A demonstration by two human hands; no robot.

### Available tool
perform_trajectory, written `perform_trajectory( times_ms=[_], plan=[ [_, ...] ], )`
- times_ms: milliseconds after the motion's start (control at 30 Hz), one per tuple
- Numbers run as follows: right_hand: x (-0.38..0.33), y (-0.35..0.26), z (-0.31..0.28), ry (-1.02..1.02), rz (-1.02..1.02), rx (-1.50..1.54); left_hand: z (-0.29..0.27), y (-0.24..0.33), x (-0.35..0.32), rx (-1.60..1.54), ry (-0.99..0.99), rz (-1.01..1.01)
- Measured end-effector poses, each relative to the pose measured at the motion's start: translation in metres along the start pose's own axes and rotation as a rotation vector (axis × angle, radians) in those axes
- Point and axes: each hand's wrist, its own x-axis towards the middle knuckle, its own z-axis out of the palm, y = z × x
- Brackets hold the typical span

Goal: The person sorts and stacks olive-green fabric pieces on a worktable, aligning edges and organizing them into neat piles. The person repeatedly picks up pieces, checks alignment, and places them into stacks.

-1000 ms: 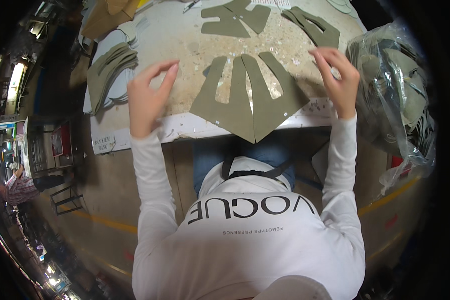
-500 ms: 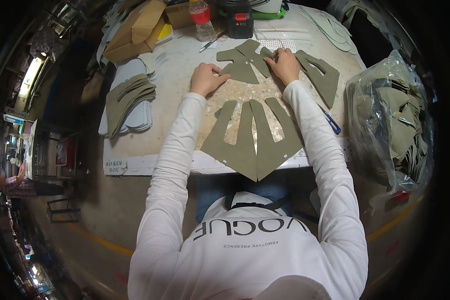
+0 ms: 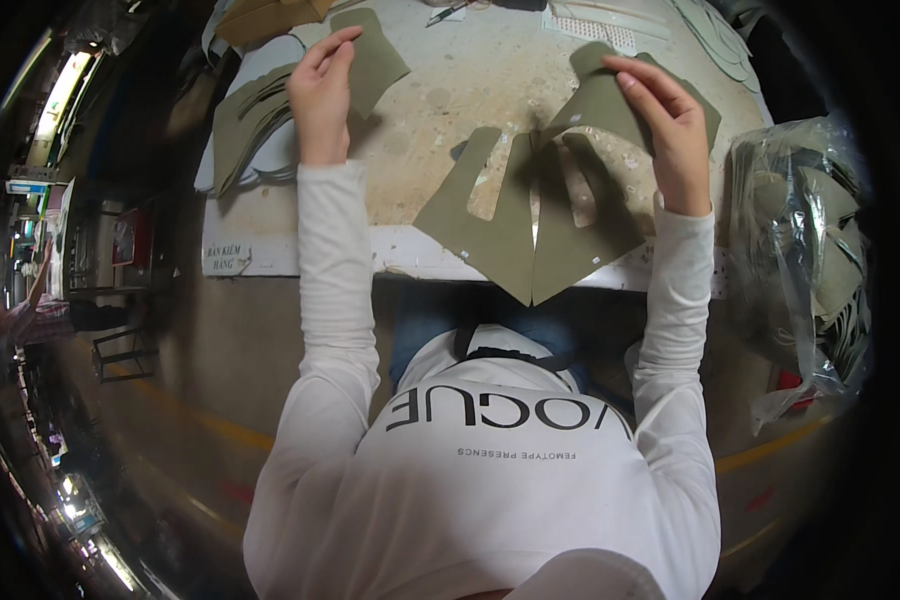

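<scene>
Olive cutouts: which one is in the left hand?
The upper-left cutout beside the olive stack, pinched in the left hand; another cutout is in the right hand, while the near pair lies on the table.

White shirt [image 3: 470, 510] carries one line of big dark capitals, upside down from this view, with a line of much smaller capitals on its near side. Table [image 3: 400, 255]: two short lines of dark capitals on the near edge, far left end. Printed sheet [image 3: 592, 36] at the far right of the table has rows of small reddish marks, too small to read. Tiny white stickers on left olive piece [image 3: 492, 225], right olive piece [image 3: 567, 250] and lifted olive piece [image 3: 615, 112]: illegible.
</scene>
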Motion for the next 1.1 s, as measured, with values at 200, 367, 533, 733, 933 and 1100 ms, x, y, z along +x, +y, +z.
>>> perform_trajectory(
  times_ms=[200,367,533,733,933,1100],
  plan=[
    [-0.071,-0.007,0.046,-0.120,0.123,0.182,-0.045,0.058,-0.086,0.049,0.150,-0.125],
    [-0.112,0.022,0.062,-0.191,0.384,-0.109,-0.075,0.082,-0.135,0.105,0.274,-0.200],
    [-0.129,0.038,0.065,-0.151,0.281,-0.272,-0.082,0.073,-0.151,0.076,0.332,-0.250],
    [-0.139,0.029,0.061,-0.180,0.323,-0.265,-0.084,0.068,-0.152,0.050,0.260,-0.217],
    [-0.144,0.018,0.067,-0.159,0.226,-0.455,-0.073,0.073,-0.147,0.157,0.310,-0.282],
    [-0.139,0.016,0.043,0.033,0.134,-0.577,-0.028,0.088,-0.138,0.074,-0.029,-0.283]
  ],
)
